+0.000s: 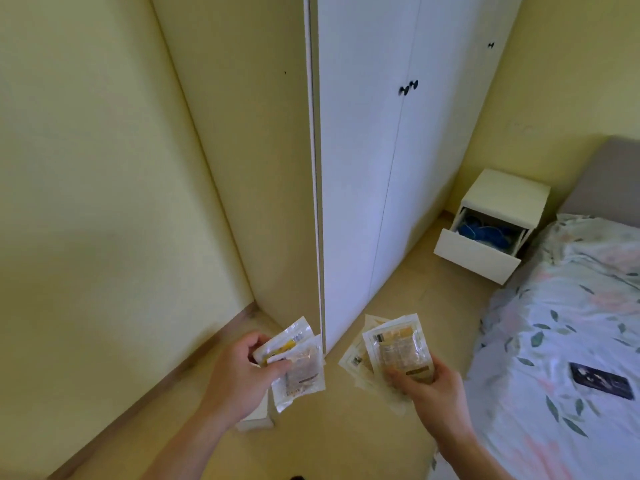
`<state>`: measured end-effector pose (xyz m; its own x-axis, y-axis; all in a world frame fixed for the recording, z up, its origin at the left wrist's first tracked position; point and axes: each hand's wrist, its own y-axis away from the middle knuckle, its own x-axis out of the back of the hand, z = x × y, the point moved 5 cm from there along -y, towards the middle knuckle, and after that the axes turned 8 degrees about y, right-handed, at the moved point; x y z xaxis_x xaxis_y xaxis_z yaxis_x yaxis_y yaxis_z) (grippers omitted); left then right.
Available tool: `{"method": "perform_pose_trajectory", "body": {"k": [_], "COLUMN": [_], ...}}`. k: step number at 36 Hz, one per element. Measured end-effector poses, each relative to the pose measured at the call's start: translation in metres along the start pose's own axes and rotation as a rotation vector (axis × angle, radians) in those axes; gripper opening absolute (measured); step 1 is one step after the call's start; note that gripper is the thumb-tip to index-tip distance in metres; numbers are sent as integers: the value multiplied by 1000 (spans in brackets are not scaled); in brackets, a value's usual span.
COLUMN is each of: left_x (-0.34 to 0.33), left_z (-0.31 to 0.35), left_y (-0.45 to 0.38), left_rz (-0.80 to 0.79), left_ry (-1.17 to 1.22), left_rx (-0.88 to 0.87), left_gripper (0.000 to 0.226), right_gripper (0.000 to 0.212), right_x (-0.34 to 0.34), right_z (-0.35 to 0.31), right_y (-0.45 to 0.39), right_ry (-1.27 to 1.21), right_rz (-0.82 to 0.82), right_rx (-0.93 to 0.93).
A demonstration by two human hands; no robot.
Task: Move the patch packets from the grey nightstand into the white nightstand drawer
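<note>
My left hand (242,368) grips a small bunch of clear patch packets (298,368) with yellow-beige contents, low in the middle of the view. My right hand (426,386) holds a fanned stack of several similar patch packets (398,348). Far to the right stands the white nightstand (505,195) beside the bed. Its drawer (474,254) is pulled open, and blue things lie inside it. The grey nightstand is out of view.
A tall white wardrobe (367,150) with black knobs fills the middle. A bed (571,323) with floral bedding runs along the right, and a dark phone (601,381) lies on it. Yellow walls stand left. A white box (256,417) sits on the floor under my left hand.
</note>
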<state>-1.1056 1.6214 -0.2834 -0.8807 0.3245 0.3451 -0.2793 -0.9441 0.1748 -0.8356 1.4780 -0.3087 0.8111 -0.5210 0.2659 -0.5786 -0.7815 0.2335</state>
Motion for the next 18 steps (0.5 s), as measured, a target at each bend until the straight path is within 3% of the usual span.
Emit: {"method": "perform_pose_trajectory", "body": {"k": [6,13,18], "left_x": [-39,-148,-226], "left_z": [49,108,145], "left_y": [-111,-193,-241], "left_rz": [-188,-488,-609], "left_ry": [-10,-70,-115], "left_rx": [-87,-192,-267], "left_gripper": [26,23,21], "right_gripper": [21,28,28], "right_x": [8,69,122], "right_z": [-30,-10,8], "right_y": [-57,-97,-136], "right_ry": [-31,-115,-180], "right_rz": [209,490,642], "right_rx": [27,-97,-178]}}
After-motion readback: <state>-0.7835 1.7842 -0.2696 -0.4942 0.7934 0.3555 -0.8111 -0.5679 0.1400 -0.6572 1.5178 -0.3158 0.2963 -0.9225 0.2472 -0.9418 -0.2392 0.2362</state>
